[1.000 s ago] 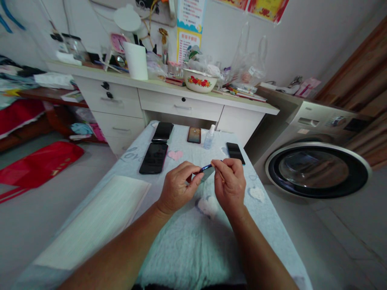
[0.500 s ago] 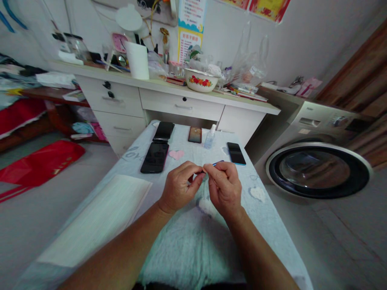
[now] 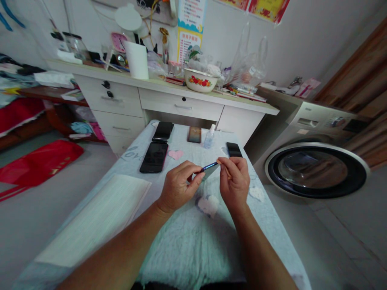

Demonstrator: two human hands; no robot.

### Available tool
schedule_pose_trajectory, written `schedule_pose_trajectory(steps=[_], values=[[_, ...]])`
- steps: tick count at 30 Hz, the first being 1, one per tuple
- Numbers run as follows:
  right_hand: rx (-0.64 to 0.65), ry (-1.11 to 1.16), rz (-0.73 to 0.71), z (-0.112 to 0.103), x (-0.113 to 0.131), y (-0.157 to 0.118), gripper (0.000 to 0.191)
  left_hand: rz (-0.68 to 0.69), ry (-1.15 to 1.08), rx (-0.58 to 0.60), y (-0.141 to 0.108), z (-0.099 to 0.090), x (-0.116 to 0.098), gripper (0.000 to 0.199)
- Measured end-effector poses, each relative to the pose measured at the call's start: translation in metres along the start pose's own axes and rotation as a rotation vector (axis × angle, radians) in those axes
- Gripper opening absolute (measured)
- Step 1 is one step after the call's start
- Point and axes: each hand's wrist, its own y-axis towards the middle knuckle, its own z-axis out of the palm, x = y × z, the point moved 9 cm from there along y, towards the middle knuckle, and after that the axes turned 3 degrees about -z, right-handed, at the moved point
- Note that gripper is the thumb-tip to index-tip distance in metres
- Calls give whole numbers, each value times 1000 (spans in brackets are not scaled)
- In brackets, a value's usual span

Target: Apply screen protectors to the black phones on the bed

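Between my hands is a slim, shiny dark-blue object, seen nearly edge-on; I cannot tell whether it is a phone or a pen. My left hand pinches its near left end between thumb and fingers. At the other end, my right hand is closed with its fingertips against the object. A small brownish bit shows by the right fingers, too unclear to name. Just behind the right hand lies a black phone, partly covered by it. Another black phone lies face up beyond my left hand.
A black phone or case, a small brown-framed item and a clear spray bottle are at the table's far end. A pale sheet lies at left. Drawers stand behind; a washing machine is at right.
My right hand has moved right along the slim blue object, uncovering its middle, and now partly hides the phone at right. My left hand has stayed about in place.
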Motion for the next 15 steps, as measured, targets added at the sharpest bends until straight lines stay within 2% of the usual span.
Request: schedule_pose_trajectory(steps=[9, 15], values=[[-20, 309, 276, 6, -25, -6, 18, -14, 12, -2, -1, 0, 3, 5], [27, 333, 385, 13, -38, -12, 21, -15, 34, -2, -1, 0, 3, 5]])
